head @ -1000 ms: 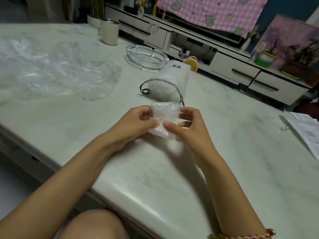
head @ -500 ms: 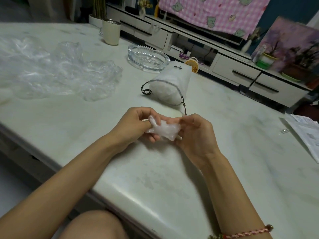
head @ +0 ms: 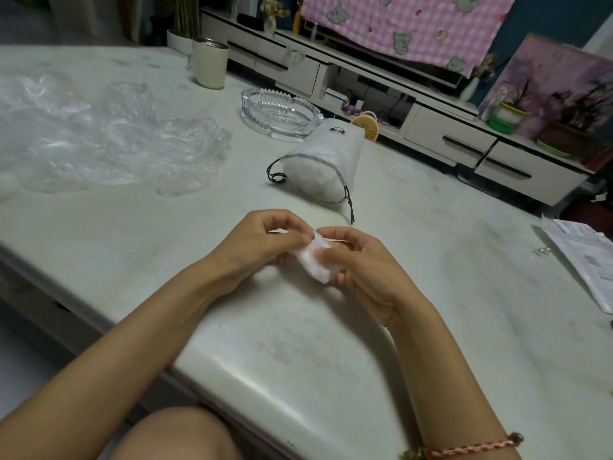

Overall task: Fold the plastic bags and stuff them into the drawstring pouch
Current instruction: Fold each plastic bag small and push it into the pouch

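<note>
Near the middle of the pale marble table (head: 514, 343), the two hands come together around one small folded plastic bag (head: 314, 268). The left hand (head: 262, 247) has its fingers curled and pinches the bag's left end between thumb and fingertips. The right hand (head: 365, 270) grips the right end, thumb pressed on top and fingers curled beneath. The bag is a compact, crumpled white wad, mostly covered by the fingers. Whether it touches the tabletop cannot be told. A braided bracelet (head: 477, 447) circles the right wrist at the near edge of view.

Farther back, apart from the hands, the white drawstring pouch (head: 328, 154) lies on its side. Its open mouth faces the near side and shows white plastic packed inside. A dark cord (head: 350, 207) hangs from the right of its rim toward the hands, and another loops at the left.

At the far left, a heap of loose clear plastic bags (head: 109, 141) spreads over the table. A glass ashtray (head: 282, 114) sits just beyond the pouch, and a cream cup (head: 210, 66) stands farther back. Printed papers (head: 590, 260) lie at the right edge.
</note>
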Available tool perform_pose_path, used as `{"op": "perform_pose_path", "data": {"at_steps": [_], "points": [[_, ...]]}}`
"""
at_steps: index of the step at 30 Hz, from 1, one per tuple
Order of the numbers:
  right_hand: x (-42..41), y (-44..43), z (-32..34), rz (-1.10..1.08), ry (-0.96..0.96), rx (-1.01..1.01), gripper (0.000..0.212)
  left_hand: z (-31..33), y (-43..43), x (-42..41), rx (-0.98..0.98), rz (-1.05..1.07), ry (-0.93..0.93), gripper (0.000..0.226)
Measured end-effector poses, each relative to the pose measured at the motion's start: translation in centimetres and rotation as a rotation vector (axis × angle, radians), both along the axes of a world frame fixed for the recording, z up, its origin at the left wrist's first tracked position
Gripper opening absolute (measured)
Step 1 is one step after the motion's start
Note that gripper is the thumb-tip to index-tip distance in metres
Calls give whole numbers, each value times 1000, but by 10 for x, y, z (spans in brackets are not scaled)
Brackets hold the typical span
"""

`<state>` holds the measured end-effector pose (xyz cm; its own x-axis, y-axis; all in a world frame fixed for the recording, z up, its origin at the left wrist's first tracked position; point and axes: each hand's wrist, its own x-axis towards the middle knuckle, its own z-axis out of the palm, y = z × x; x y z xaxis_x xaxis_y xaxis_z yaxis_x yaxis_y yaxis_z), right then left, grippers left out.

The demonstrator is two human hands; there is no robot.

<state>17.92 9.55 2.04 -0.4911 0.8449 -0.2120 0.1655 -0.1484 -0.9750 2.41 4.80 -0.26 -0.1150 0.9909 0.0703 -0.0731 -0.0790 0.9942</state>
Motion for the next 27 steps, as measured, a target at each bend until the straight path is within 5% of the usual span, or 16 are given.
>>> {"op": "perform_pose_path", "data": {"at_steps": [8, 15, 20, 27], "points": [[2, -1, 0, 126, -214, 235, 12, 0, 1, 0, 82, 129, -7, 24], [1, 0, -5, 162, -7, 126, 20, -1, 2, 2, -40, 75, -39, 3], [-7, -4, -9, 41, 127, 114, 11, -3, 5, 5, -34, 32, -60, 47], [-15, -4, -8, -8, 180, 80, 18, -8, 5, 3, -4, 20, 90, 40]]}}
